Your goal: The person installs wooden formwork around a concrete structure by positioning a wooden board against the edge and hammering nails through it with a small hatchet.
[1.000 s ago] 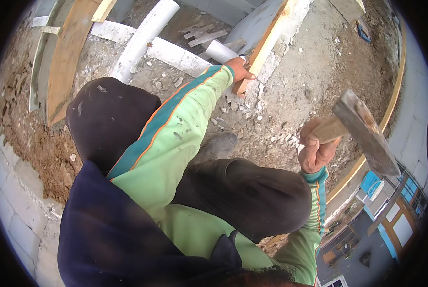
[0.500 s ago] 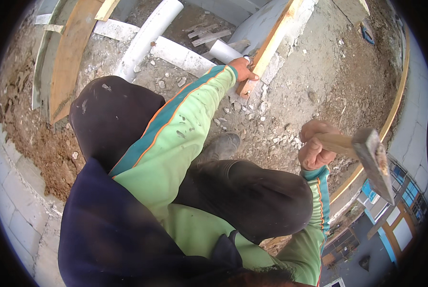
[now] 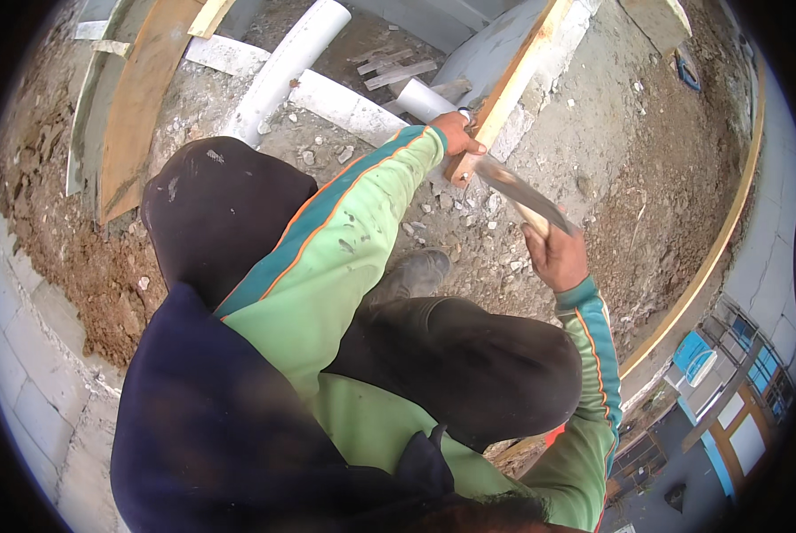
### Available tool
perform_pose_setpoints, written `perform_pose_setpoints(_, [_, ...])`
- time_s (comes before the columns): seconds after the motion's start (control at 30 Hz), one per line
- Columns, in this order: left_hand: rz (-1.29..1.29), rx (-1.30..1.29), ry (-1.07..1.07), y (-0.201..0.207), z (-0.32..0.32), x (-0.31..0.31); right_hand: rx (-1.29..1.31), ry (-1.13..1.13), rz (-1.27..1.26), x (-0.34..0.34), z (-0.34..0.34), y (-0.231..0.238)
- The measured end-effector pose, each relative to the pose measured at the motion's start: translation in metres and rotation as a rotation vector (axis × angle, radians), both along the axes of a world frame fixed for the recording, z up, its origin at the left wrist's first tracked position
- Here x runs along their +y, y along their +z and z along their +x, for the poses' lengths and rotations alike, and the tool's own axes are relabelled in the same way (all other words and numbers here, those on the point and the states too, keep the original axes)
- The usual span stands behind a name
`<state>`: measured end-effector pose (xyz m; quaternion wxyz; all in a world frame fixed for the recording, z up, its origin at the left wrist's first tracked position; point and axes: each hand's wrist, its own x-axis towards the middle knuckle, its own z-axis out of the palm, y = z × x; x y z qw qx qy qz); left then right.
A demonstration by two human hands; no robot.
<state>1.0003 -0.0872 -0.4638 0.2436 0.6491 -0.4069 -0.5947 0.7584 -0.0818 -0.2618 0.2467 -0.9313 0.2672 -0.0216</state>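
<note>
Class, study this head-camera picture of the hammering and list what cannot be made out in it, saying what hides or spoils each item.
Head view:
- Hammer: motion-blurred; its head is indistinct.
- Whatever the left hand steadies at the wooden batten: too small, covered by fingers.
- Right hand: palm and grip face away.
- Boot: partly behind the sleeve and knee.
- White pipe: top end cut by the rim.

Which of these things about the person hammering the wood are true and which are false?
1. The right hand holds a hammer. True.
2. The left hand rests on the white pipe. False: it grips the lower end of a wooden plank; the white pipe lies apart on the ground.
3. The sleeves are red. False: the sleeves are light green with teal and orange stripes.
4. The ground is dirt with small stones. True.
5. The hammer head is blurred beside the plank's lower end. True.
</note>
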Motion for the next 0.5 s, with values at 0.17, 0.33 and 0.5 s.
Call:
perform_pose_setpoints(0.17, [-0.056,-0.122,0.005,-0.001,0.012,0.014,0.242,-0.165,0.045,-0.012,0.020,0.031])
perform_pose_setpoints(0.33, [-0.034,-0.070,0.060,-0.005,0.016,0.021,-0.896,-0.142,0.389,0.009,0.056,0.060])
perform_pose_setpoints(0.5, [-0.119,-0.097,0.019,-0.017,0.011,0.011,0.313,-0.009,-0.011,-0.014,0.012,0.005])
